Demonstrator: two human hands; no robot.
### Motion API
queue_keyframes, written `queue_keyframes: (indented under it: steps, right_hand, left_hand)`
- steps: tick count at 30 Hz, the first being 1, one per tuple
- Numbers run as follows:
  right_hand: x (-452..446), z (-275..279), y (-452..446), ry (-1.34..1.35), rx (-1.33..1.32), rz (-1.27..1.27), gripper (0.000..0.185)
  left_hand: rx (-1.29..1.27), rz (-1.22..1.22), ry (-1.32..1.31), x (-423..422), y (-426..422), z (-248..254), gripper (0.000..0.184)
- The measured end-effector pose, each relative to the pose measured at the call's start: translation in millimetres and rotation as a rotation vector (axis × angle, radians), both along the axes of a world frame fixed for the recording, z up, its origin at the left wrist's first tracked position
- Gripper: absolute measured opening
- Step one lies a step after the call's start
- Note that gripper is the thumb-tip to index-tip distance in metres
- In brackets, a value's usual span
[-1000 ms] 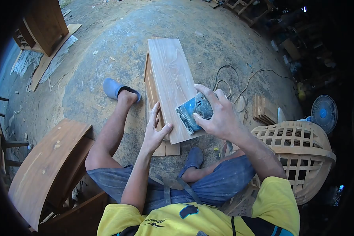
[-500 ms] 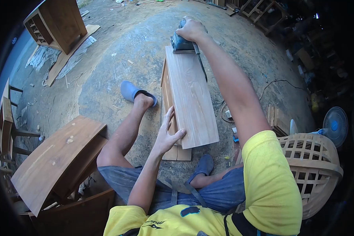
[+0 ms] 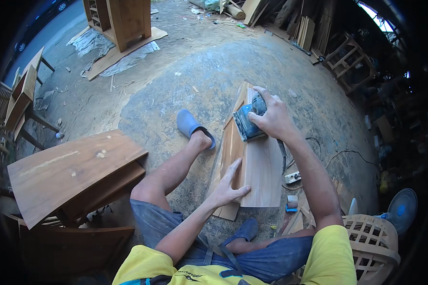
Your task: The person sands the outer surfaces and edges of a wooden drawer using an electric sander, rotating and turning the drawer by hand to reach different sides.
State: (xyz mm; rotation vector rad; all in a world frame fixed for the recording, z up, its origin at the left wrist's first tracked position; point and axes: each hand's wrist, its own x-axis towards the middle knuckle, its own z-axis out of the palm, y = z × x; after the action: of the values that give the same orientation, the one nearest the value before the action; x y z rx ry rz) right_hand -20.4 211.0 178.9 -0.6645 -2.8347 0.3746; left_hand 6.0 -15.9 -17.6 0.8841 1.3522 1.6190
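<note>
Between my legs stands a wooden piece (image 3: 264,175) with a pale, wood-grained top and a browner framed side facing left. My right hand (image 3: 275,116) is wrapped round a blue power sander (image 3: 247,121), which sits at the top's left edge, about midway along, tilted toward the side. Its dark cord hangs down past the right of the piece. My left hand (image 3: 228,189) rests with fingers spread on the near left edge and side, the thumb over the top. Flat boards (image 3: 227,211) lie under the piece.
A curved wooden top (image 3: 76,166) stands at the left, a cabinet (image 3: 128,21) at the upper left. At the right are a power strip (image 3: 293,177), a fan (image 3: 402,209) and a latticed wooden frame (image 3: 371,237). My clog-clad foot (image 3: 189,124) is left of the piece.
The sander in my right hand has come back from the far end to the left edge and tilted. The camera view has turned, and more of the piece's left side shows.
</note>
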Motion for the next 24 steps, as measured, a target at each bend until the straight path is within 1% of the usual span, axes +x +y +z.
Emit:
queue_keyframes:
  steps: [1, 3, 4, 5, 6, 9, 11, 13, 15, 18, 19, 21, 23, 24]
  right_hand:
    - [-18.1, 2.7, 12.4, -0.005, -0.021, -0.035, 0.081]
    - [-53.7, -0.8, 46.4, -0.014, 0.075, -0.080, 0.081]
    - [-71.5, -3.3, 63.4, 0.007, 0.080, -0.126, 0.081]
    - [-90.7, -14.7, 92.6, 0.045, 0.091, -0.103, 0.084]
    - [-102.4, -4.0, 94.7, -0.003, 0.054, -0.183, 0.086]
    - [-123.7, -16.8, 129.1, 0.036, 0.075, -0.230, 0.089]
    - [-110.9, -12.2, 110.2, 0.025, 0.027, -0.202, 0.089]
    - [-80.7, -11.6, 76.8, 0.029, 0.049, -0.101, 0.088]
    - [-46.6, 9.1, 26.0, -0.013, -0.007, -0.058, 0.087]
    - [-25.5, 12.6, 16.7, -0.050, -0.020, -0.035, 0.086]
    - [-24.0, 6.0, 24.4, -0.068, -0.044, -0.029, 0.086]
    - [-44.6, -4.1, 63.6, 0.044, 0.011, -0.067, 0.081]
    - [-74.9, -26.3, 121.4, 0.116, -0.013, -0.077, 0.081]
    - [-89.8, -31.5, 142.8, 0.112, -0.025, -0.064, 0.081]
  left_hand:
    - [-0.001, 0.002, 0.018, -1.6, -0.6, 1.4, 0.112]
    - [0.011, 0.014, 0.077, -0.7, -1.8, -4.2, 0.110]
    - [0.002, 0.010, 0.102, -4.7, -4.4, -0.1, 0.109]
    - [-0.009, 0.003, 0.113, -3.9, -6.0, 2.9, 0.108]
    - [0.006, 0.021, 0.127, -2.5, -3.7, -3.6, 0.108]
    - [0.030, -0.009, 0.132, -1.9, 2.4, -17.5, 0.110]
    - [0.010, -0.039, 0.125, -3.7, -1.0, -9.6, 0.111]
    - [0.021, -0.046, 0.096, -1.2, 0.4, -15.5, 0.112]
    - [0.035, -0.021, 0.097, 0.4, 2.8, -17.9, 0.113]
    - [0.036, -0.018, 0.083, 3.6, 3.9, -21.4, 0.116]
    - [0.034, -0.032, 0.082, 4.0, 2.4, -21.3, 0.117]
    - [0.009, -0.025, 0.068, 3.0, 5.1, -21.2, 0.120]
    - [0.052, -0.035, 0.083, 3.6, 6.3, -24.9, 0.122]
    - [0.026, -0.043, 0.090, 2.6, 3.6, -18.5, 0.123]
